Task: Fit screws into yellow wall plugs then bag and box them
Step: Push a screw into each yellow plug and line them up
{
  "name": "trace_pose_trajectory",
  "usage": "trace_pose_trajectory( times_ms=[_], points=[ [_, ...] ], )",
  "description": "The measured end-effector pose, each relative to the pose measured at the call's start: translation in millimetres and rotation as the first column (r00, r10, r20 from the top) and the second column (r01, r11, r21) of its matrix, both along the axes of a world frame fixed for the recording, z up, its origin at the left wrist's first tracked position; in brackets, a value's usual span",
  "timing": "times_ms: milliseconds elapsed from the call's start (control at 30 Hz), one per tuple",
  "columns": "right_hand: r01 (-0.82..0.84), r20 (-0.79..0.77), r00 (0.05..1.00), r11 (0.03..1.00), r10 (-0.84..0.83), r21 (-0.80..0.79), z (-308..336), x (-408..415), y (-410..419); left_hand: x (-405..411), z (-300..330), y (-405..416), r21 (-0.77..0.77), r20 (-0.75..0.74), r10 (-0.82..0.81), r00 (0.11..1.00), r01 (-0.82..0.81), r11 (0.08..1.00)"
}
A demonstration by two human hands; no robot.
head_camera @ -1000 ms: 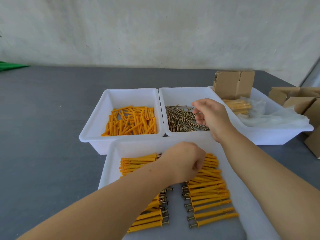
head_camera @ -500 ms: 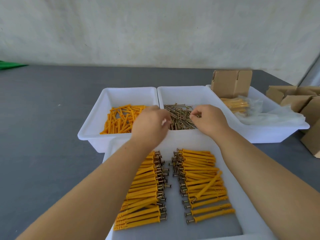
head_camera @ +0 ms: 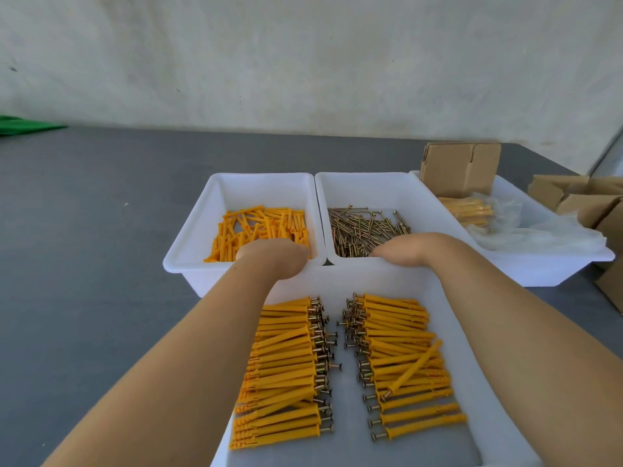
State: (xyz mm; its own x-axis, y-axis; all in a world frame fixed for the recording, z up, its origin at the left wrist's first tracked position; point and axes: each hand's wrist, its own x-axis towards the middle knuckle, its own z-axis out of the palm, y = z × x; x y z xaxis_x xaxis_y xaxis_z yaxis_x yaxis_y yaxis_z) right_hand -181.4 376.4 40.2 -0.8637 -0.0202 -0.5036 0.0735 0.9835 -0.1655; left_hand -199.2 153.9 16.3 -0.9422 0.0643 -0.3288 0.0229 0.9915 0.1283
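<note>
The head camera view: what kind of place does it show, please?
Probably a small packing workbench. White bins hold loose yellow wall plugs and screws, a nearer tray holds assembled plugs, and cardboard boxes wait on the right.

plugs bin (head_camera: 188,251) left of screws bin (head_camera: 364,187), assembled-plug tray (head_camera: 472,332) in front, bag bin (head_camera: 573,264) right

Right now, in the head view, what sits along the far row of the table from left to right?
White plastic bin of loose yellow wall plugs → white plastic bin of loose brass-coloured screws → long white tray with clear bags of plugs → brown cardboard boxes.
</note>
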Motion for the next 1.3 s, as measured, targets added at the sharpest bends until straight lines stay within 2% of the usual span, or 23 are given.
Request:
trace_pose_trajectory(
  times_ms=[133, 233, 367, 467, 567, 667, 767, 900, 1000, 1100, 1200, 1300],
  points=[
    [0.023, -0.011, 1.000, 1.000, -0.023, -0.022, -2, 0, 0, 1, 0, 1, 0.028, 0.018, 0.009, 1.000, -0.010, 1.000],
    [0.050, -0.131, 0.990, 0.998, -0.056, -0.045, -9, -1, 5, 3, 1, 1, 0.023, -0.017, 0.013, 1.000, -0.012, 1.000],
    [0.047, -0.296, 0.948, 0.972, -0.116, -0.231, -16, 6, 17, 8, 4, 0, 0.012, -0.094, -0.018, 0.995, 0.020, 1.000],
    [-0.009, -0.341, 0.929, 0.914, -0.142, -0.405, -13, 13, 21, 11, 6, 1, 0.021, -0.187, -0.026, 0.982, 0.031, 0.999],
    [-0.023, -0.383, 0.904, 0.876, -0.188, -0.483, -14, 15, 22, 13, 6, 0, 0.118, -0.318, 0.028, 0.948, 0.011, 0.993],
    [-0.038, -0.460, 0.862, 0.879, -0.211, -0.476, -17, 15, 19, 15, 5, -5, 0.307, -0.473, 0.126, 0.872, 0.029, 0.951],
    [-0.065, -0.527, 0.797, 0.825, -0.295, -0.561, -17, 17, 17, 19, 4, -10, 0.533, -0.573, 0.262, 0.777, 0.109, 0.839],
    [-0.122, -0.559, 0.612, 0.632, -0.559, -0.765, -10, 20, 13, 24, 7, -10, 0.741, -0.540, 0.352, 0.765, 0.233, 0.629],
    [-0.186, -0.570, 0.497, 0.561, -0.654, -0.807, -5, 22, 9, 30, 12, -5, 0.867, -0.443, 0.354, 0.823, 0.293, 0.403],
    [-0.225, -0.542, 0.458, 0.498, -0.704, -0.837, -2, 22, 5, 39, 17, 4, 0.946, -0.305, 0.292, 0.907, 0.253, 0.202],
    [-0.255, -0.558, 0.453, 0.499, -0.695, -0.828, 0, 24, -1, 47, 20, 12, 0.971, -0.238, 0.221, 0.946, 0.225, 0.079],
    [-0.299, -0.554, 0.471, 0.467, -0.687, -0.832, 3, 27, -8, 52, 20, 17, 0.986, -0.153, 0.052, 0.987, 0.156, -0.053]
  ],
)
